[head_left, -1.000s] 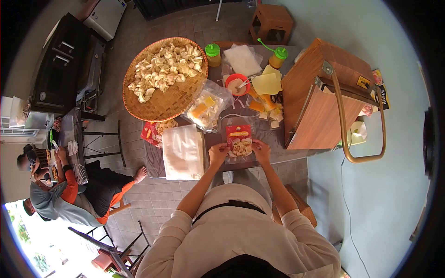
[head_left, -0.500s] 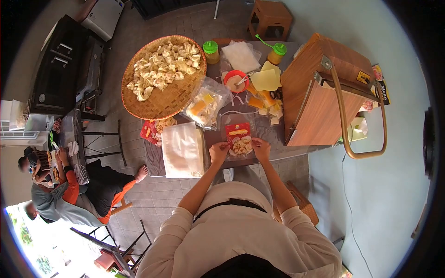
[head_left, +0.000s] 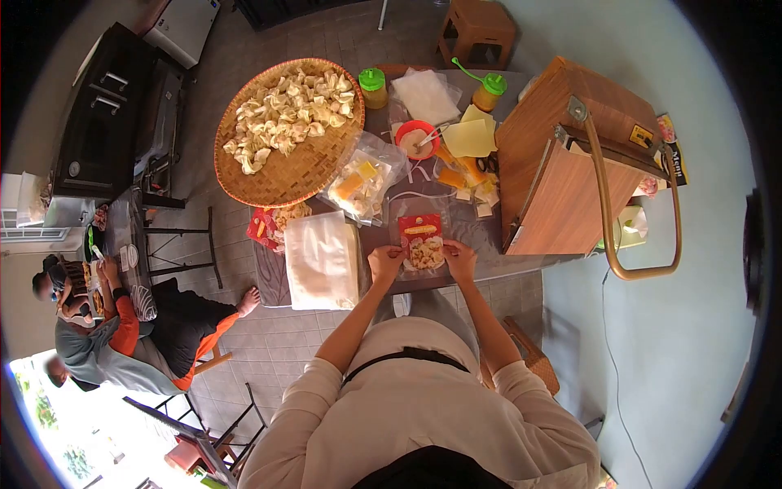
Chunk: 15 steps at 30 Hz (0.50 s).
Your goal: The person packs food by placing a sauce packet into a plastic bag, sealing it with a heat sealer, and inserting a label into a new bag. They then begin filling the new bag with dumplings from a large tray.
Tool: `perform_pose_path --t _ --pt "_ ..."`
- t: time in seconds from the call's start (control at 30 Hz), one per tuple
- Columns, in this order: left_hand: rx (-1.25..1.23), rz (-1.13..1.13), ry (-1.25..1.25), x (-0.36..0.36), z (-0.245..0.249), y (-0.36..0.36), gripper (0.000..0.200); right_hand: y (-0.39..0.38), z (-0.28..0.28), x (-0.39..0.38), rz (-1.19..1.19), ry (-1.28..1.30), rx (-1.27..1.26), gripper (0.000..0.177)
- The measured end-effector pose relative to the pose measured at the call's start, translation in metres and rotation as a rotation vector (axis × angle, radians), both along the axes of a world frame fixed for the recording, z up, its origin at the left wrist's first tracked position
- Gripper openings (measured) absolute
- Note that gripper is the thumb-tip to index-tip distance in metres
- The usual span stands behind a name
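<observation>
Snack packet [head_left: 422,242] between both hands

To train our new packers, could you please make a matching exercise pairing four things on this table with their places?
1. labelled packet
2. woven tray
3. red bowl
4. stack of clear bags

a. beside the yellow sheets
b. just left of the left hand
c. pinched between left hand and right hand
d. far left, heaped with pale snacks

Pairs: 1-c, 2-d, 3-a, 4-b.
</observation>
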State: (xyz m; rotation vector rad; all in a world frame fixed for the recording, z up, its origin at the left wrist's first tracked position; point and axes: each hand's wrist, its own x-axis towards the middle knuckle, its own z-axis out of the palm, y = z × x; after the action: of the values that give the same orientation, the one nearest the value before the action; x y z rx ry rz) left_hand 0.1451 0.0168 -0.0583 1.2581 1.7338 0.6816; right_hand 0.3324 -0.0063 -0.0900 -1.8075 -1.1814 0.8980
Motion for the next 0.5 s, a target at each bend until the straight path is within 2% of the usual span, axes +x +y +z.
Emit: perform_pose_path --t 0.27,0.5 --pt "-0.005 -0.030 -0.002 -0.005 -0.022 0.003 0.021 0.001 0.014 -0.002 0.001 -0.021 -0.016 0.021" --pt "-0.017 -0.058 0.004 -0.008 -0.027 0.005 0.020 0.001 0.005 0.001 -0.010 0.088 0.012 0.022"
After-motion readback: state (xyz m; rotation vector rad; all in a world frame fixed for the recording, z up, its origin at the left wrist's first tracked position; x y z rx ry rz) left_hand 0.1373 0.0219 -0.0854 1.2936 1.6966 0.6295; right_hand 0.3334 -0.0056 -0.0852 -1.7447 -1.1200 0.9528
